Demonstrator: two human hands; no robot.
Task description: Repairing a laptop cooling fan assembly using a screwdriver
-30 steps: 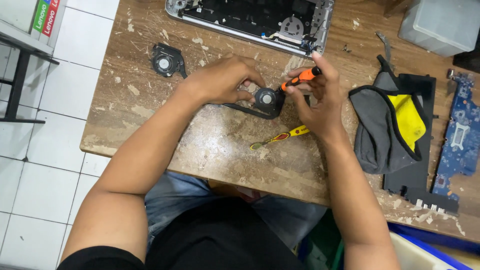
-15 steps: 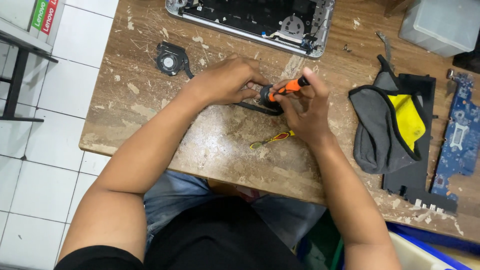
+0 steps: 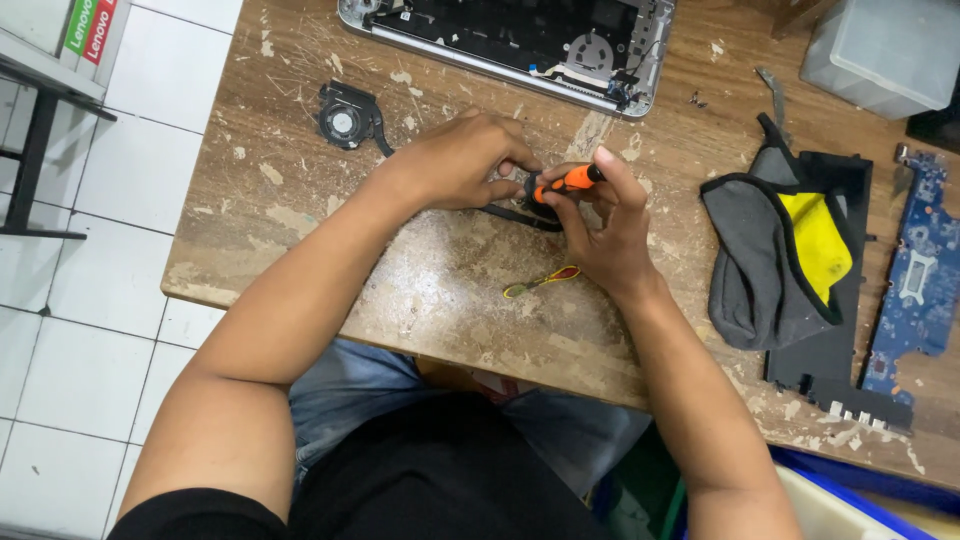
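Hiding most of a small black fan (image 3: 527, 192) near the middle of the worn table (image 3: 300, 215), the left hand (image 3: 462, 160) curls its fingers closed around it. The right hand (image 3: 605, 225) pinches an orange screwdriver (image 3: 568, 181), whose tip is hidden against the fan.

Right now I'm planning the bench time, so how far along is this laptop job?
Done: the laptop lies opened at the table's far edge, and one fan sits out beside it. In hand: the left hand steadies a second small black part while the right hand works the orange screwdriver on it. Left: the circuit board lies loose, so reassembly remains.
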